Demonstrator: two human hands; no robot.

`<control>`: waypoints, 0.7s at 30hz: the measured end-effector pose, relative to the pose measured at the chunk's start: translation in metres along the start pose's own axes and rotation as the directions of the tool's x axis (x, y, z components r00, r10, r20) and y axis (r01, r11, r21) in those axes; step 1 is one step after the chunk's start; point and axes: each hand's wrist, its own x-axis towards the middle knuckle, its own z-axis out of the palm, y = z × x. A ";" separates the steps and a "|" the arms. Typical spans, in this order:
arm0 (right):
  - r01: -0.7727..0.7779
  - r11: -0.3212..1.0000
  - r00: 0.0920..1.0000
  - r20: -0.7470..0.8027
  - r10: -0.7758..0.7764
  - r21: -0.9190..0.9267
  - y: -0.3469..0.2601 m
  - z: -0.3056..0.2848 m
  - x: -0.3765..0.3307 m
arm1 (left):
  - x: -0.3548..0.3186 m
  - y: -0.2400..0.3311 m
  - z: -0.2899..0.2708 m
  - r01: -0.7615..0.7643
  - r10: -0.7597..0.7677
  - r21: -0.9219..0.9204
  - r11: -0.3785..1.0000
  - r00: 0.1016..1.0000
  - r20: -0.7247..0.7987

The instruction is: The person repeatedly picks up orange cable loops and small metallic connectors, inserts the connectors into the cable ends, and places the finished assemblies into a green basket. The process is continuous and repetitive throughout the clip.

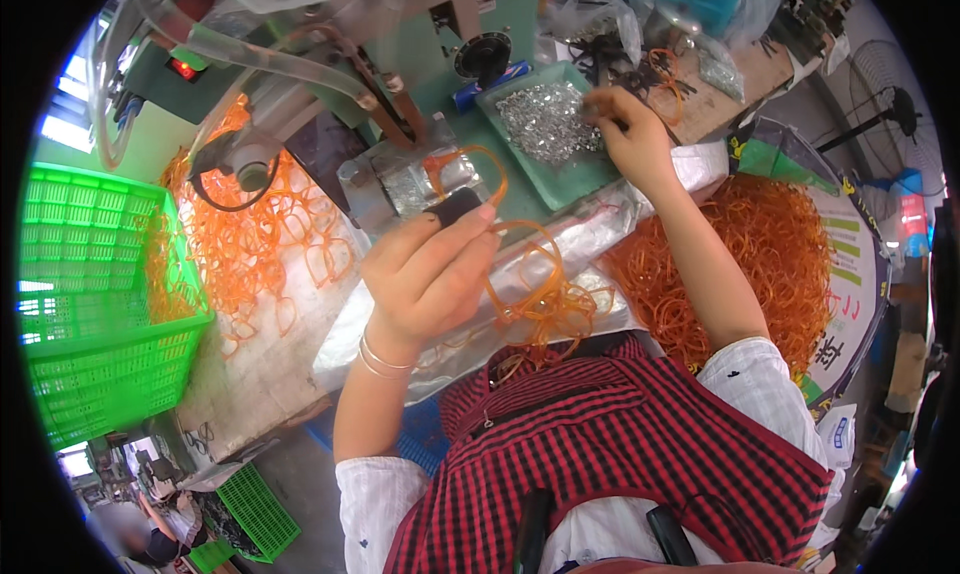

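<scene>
Head view: right hand [628, 134] fingertips hidden

We see bright daylight coming from the left, past the green basket [100, 294]. Shadows are soft. Edges bend and turn black. The far corners look blurry.

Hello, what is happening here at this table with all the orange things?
A person sits at a worktable by a green machine. The left hand holds an orange elastic loop with a black piece up near the machine. The right hand reaches into a green tray of small metal parts. Heaps of orange loops lie around, with a green basket on the left.
</scene>
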 end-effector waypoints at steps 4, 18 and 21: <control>-0.006 0.985 0.968 0.246 0.049 -0.173 -0.007 -0.001 -0.022 | 0.001 0.001 0.001 0.014 -0.012 -0.062 0.998 1.000 0.028; 0.182 0.942 0.982 -0.004 -0.191 -0.282 -0.011 0.012 -0.022 | -0.082 -0.042 -0.103 0.474 -0.541 0.558 0.681 0.839 -0.053; 0.196 0.954 0.981 0.045 -0.191 -0.227 -0.023 0.023 -0.008 | -0.142 -0.113 -0.133 0.175 -0.541 0.639 0.749 0.719 0.437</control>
